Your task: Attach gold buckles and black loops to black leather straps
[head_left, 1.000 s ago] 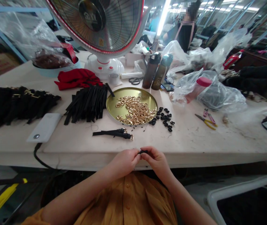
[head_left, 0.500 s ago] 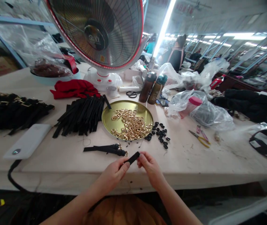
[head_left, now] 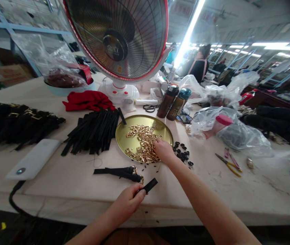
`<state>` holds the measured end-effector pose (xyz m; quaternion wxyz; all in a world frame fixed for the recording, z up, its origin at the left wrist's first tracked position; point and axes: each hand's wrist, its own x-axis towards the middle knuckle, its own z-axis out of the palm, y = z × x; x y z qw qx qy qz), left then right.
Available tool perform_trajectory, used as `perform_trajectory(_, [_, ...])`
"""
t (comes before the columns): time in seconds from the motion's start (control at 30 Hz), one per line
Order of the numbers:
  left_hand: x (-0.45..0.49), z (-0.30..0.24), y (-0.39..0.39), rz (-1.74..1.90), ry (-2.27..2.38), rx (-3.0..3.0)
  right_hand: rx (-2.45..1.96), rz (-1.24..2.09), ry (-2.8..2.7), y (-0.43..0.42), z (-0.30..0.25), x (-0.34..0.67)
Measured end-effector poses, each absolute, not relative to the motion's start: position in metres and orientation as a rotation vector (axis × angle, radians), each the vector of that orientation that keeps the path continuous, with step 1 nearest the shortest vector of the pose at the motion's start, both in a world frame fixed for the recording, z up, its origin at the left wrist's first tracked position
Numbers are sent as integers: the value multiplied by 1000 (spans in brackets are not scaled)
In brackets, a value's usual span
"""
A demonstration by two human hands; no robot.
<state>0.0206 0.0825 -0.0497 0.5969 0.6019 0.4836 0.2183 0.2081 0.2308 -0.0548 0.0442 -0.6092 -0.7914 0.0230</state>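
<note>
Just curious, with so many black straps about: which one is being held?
The short strap pinched in the left hand. The plain pile, the buckled pair and the far-left heap all lie on the table, unheld.

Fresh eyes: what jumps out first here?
A big round wire-grilled fan with a red rim looms at the far side of the pale table. Mid-table, a round gold metal tray holds small gold buckles, the right hand on them. The left hand pinches a short black strap near the front edge.
</note>
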Motion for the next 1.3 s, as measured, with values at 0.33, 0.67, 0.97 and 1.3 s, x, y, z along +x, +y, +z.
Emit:
perform_trajectory(0.33, [20, -38, 75, 633, 1093, 1376, -1789, 86, -2263, 210, -52, 217])
perform_trajectory(0.67, [21, -23, 86, 898, 1216, 1526, -1176, 1277, -1402, 94, -41, 170])
perform_trajectory(0.97, [34, -32, 64, 742, 1219, 1490, -1299, 1377, -1135, 56, -53, 163])
perform_trajectory(1.3, [26, -27, 66, 548, 1188, 1374, -1208, 1310, -1425, 34, -48, 182])
